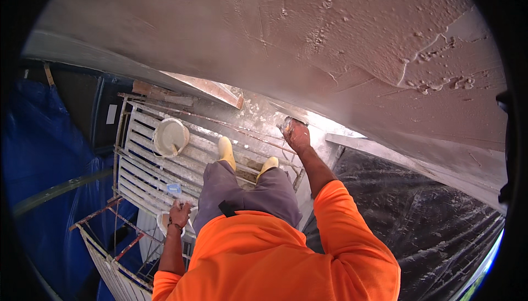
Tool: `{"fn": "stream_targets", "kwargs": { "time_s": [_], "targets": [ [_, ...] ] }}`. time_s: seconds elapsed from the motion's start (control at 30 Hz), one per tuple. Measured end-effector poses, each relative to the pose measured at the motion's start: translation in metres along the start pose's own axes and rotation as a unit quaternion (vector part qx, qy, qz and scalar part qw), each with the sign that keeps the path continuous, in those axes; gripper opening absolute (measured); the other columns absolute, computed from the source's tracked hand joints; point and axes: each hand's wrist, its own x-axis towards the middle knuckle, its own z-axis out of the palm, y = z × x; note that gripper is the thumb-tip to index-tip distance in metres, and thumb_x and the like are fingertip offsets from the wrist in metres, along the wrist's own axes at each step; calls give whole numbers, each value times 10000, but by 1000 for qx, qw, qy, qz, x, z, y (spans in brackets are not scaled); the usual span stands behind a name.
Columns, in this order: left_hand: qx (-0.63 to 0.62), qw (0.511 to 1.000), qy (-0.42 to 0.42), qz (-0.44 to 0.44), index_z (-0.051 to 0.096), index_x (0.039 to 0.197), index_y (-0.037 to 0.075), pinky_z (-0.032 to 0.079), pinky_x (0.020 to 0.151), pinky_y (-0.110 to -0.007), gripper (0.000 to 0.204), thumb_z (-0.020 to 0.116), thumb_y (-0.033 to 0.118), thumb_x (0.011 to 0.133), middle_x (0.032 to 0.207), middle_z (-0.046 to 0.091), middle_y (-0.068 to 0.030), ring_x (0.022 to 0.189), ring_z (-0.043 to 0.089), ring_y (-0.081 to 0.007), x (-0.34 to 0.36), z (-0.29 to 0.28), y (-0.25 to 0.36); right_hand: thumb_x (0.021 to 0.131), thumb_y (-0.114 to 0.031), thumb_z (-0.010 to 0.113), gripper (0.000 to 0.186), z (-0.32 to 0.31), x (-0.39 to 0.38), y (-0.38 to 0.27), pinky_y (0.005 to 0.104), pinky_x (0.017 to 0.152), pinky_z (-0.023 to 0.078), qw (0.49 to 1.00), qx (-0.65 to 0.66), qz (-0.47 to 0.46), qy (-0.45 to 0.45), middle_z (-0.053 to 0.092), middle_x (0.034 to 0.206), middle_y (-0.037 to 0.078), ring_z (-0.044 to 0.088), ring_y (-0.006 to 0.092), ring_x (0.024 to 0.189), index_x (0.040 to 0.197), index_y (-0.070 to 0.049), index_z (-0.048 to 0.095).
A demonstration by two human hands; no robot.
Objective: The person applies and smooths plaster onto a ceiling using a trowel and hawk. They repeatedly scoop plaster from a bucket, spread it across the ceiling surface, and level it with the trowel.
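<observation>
Rough plastered wall (357,42) looms ahead; the person's right hand (297,136) grips a mostly hidden tool (286,125) near its lower edge. Left hand (179,213), grip unclear, is beside a white container (159,224).

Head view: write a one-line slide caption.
A person in yellow boots stands on a slatted platform, right hand near the plastered surface, a round bucket to the left.

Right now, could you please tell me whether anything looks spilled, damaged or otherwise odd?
Yes: at the upper right, a raised ridge and lumps break the plaster, which looks flatter elsewhere. Pale spatter also lies beyond the boots, as if something had dripped there.
</observation>
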Motion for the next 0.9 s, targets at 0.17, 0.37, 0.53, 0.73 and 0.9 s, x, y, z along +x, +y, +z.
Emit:
{"fn": "stream_targets", "kwargs": {
  "time_s": [0.17,0.37,0.53,0.73,0.9],
  "targets": [
    [19,1000,6,-6,489,1005,84,543,611,-320,285,698,273,964,855,630,-46,737,645,-148,-8,0,-53,876,-428,765,477,32,34,-14,486,821,543,989,115,-37,85,697,979,239,667,424,932,1038,5,645],
    [53,994,72,56,600,954,46,467,596,-304,207,692,232,950,727,619,-22,648,578,-118,-19,8,-81,882,-443,778,459,14,34,-11,447,726,530,963,216,-63,148,683,868,184,658,378,793,931,-13,623],
    [22,999,35,30,588,957,42,475,610,-308,209,690,224,955,737,622,-20,656,574,-126,-15,1,-55,884,-451,776,460,-24,0,18,431,711,527,957,245,-27,155,681,828,165,649,350,755,910,-15,630],
    [59,996,-7,65,552,1008,104,513,548,-297,269,677,340,978,837,639,-18,720,643,-132,19,5,-42,884,-436,777,441,-84,-56,76,436,728,549,979,109,34,169,707,849,175,685,374,791,942,-14,665],
    [76,992,-31,93,593,976,46,501,597,-314,275,684,304,951,778,645,-51,668,614,-143,36,16,-20,882,-454,766,450,-171,-123,104,449,726,545,976,21,77,204,703,855,174,674,392,788,911,-16,669]
  ]
}}
